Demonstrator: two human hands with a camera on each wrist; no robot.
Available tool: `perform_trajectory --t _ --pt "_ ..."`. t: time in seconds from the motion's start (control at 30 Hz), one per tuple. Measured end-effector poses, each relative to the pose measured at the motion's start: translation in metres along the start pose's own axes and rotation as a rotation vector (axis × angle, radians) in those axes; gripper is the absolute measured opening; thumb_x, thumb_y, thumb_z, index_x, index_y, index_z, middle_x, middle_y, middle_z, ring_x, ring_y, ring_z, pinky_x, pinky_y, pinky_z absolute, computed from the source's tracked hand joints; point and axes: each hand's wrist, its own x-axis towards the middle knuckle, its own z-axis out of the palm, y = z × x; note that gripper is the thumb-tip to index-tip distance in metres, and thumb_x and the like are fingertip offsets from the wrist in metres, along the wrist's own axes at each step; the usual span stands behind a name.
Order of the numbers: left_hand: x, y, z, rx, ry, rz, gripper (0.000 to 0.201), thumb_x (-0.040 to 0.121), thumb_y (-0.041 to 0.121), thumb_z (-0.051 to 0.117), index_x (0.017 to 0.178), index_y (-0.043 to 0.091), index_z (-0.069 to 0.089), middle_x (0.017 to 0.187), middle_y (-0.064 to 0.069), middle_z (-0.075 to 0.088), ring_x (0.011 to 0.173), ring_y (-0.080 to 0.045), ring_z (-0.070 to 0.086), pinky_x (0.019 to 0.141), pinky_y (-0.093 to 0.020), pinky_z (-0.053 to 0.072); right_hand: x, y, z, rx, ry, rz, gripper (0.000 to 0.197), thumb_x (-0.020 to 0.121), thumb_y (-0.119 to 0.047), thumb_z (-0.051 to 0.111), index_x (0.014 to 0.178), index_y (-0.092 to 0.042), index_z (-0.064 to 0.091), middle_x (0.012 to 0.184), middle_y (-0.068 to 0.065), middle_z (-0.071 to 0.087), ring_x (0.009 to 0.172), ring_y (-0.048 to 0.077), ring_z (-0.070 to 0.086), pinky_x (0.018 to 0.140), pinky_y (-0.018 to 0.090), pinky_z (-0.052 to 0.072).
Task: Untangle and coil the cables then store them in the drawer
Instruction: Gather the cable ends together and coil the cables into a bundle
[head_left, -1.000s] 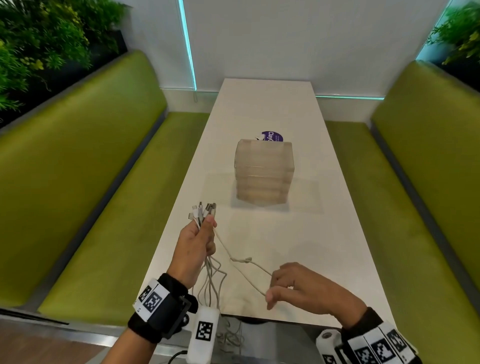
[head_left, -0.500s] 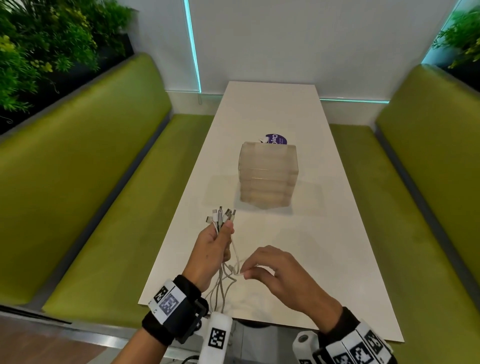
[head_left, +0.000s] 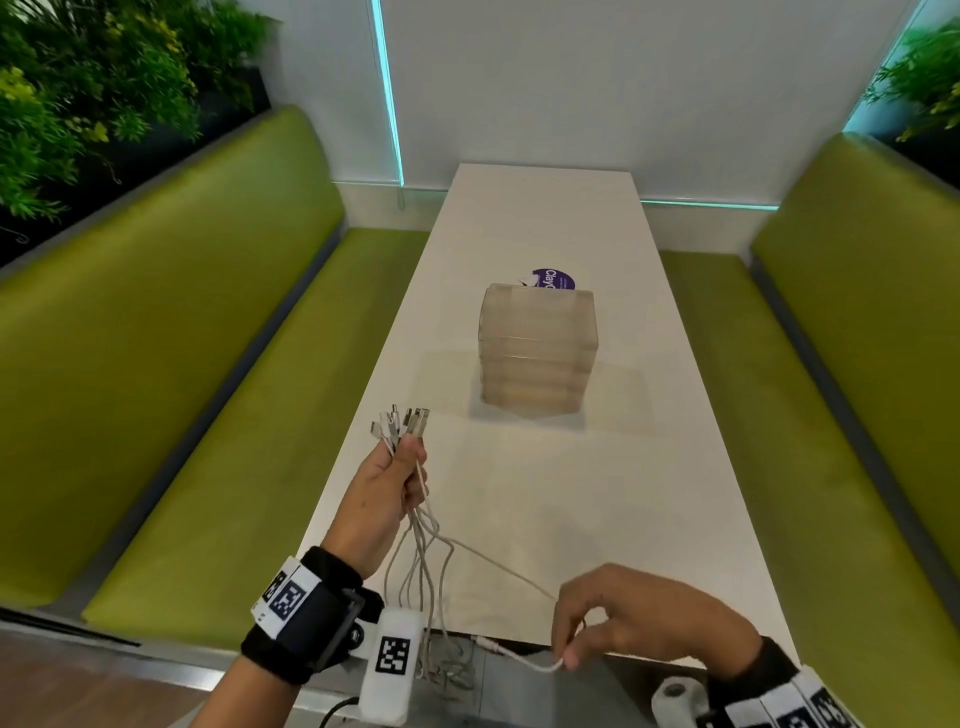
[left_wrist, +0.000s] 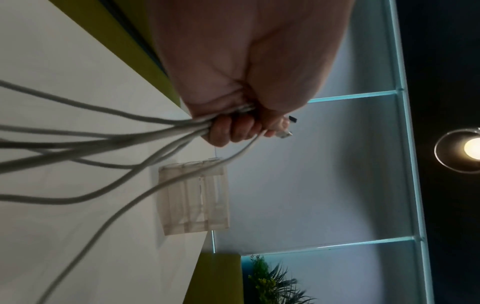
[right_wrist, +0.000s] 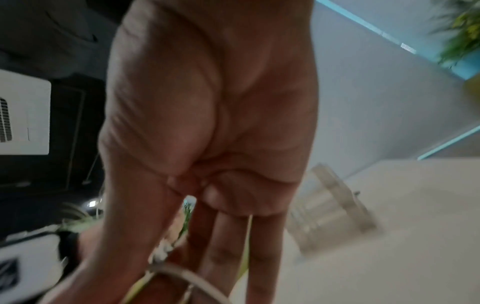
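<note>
Head view — hands (head_left: 387, 486) apparently gripping cables (head_left: 423, 561)

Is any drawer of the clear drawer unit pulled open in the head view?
No, the clear drawer unit stands on the white table with all its fronts flush and nothing pulled out.

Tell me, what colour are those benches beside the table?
Olive green benches, clearest in the head view.

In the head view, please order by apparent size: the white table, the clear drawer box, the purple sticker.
1. white table
2. clear drawer box
3. purple sticker, partly hidden behind the box, farthest away
</note>
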Motion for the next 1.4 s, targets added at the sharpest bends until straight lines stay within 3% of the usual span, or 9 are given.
perform_trajectory --t 0.1,0.2,0.33,0.43,0.57,0.77,1.03,1.17,1.4 --pt "-0.003 -0.001 0.004 -0.115 -0.067 -0.009 0.029 0.101 0.023 0.035 0.086 0.012 0.058 0.081 -0.004 0.066 0.076 -0.016 0.061 0.071 -0.027 0.046 0.015 0.009 0.024 -0.118 -0.106 0.050 0.023 0.081 -0.026 0.069 0.103 -0.019 0.072 0.100 -0.007 0.069 0.093 0.004 0.060 0.091 0.032 0.048" --pt "-0.007 0.001 0.008 -0.230 -0.121 -0.034 0.029 0.102 0.020 0.031 0.084 0.007 0.050 0.063 -0.006 0.062 0.080 -0.026 0.070 0.078 -0.036 0.058 0.029 0.016 0.047 -0.164 -0.088 0.103 0.041 0.081 -0.035 0.066 0.121 -0.027 0.062 0.121 -0.010 0.064 0.110 0.003 0.056 0.097 0.026 0.045" --pt "-0.013 0.005 0.013 -0.294 -0.122 -0.082 0.024 0.094 0.029 0.042 0.083 0.009 0.047 0.052 0.003 0.033 0.042 -0.013 0.042 0.050 -0.027 0.049 0.038 0.005 0.055 -0.078 0.287 0.029 0.037 0.089 -0.042 0.058 0.122 -0.027 0.061 0.120 -0.013 0.061 0.106 -0.007 0.053 0.094 0.017 0.042" --pt "-0.014 0.008 0.017 -0.359 -0.137 -0.115 0.026 0.089 0.035 0.046 0.080 0.011 0.047 0.054 0.005 0.026 0.041 -0.007 0.025 0.039 -0.018 0.029 0.045 -0.003 0.055 -0.025 0.590 0.017 0.036 0.090 -0.039 0.059 0.124 -0.031 0.054 0.116 -0.016 0.050 0.100 -0.005 0.050 0.084 0.012 0.041" --pt "-0.017 0.009 0.021 -0.259 -0.216 -0.064 0.026 0.092 0.035 0.054 0.083 0.012 0.045 0.058 0.006 0.022 0.045 -0.006 0.020 0.040 -0.017 0.023 0.064 0.005 0.050 0.000 0.664 0.256 0.063 0.091 -0.021 0.061 0.145 -0.024 0.028 0.130 -0.005 0.035 0.087 0.009 0.053 0.078 0.019 0.045" --pt "-0.016 0.015 0.018 -0.218 -0.227 0.016 0.022 0.090 0.024 0.053 0.073 0.016 0.041 0.062 0.001 0.014 0.045 -0.006 0.018 0.040 -0.018 0.021 0.066 0.023 0.051 -0.029 0.379 0.298 0.019 0.090 -0.019 0.062 0.107 -0.017 0.068 0.099 -0.002 0.051 0.086 0.011 0.049 0.071 0.015 0.036" --pt "-0.018 0.011 0.020 -0.231 -0.227 -0.004 0.022 0.092 0.028 0.053 0.077 0.013 0.046 0.064 0.000 0.014 0.045 -0.006 0.020 0.041 -0.018 0.020 0.057 0.042 0.076 -0.046 0.270 0.265 0.031 0.085 -0.015 0.063 0.116 -0.021 0.061 0.101 -0.007 0.052 0.095 0.012 0.050 0.088 0.025 0.042" --pt "-0.017 0.011 0.016 -0.212 -0.236 -0.006 0.025 0.092 0.027 0.054 0.075 0.014 0.042 0.059 0.004 0.018 0.044 -0.006 0.019 0.041 -0.019 0.019 0.052 0.051 0.083 0.007 0.251 0.288 0.021 0.091 -0.010 0.058 0.109 -0.012 0.069 0.089 -0.013 0.056 0.080 0.000 0.055 0.070 0.002 0.040" --pt "-0.022 0.007 0.025 -0.129 -0.337 -0.036 0.023 0.089 0.029 0.050 0.076 0.010 0.046 0.052 0.008 0.021 0.042 -0.007 0.016 0.040 -0.018 0.021 0.049 0.037 0.061 -0.073 0.328 0.299 0.061 0.091 -0.021 0.060 0.145 -0.027 0.034 0.144 -0.005 0.044 0.097 0.005 0.059 0.092 0.018 0.040"
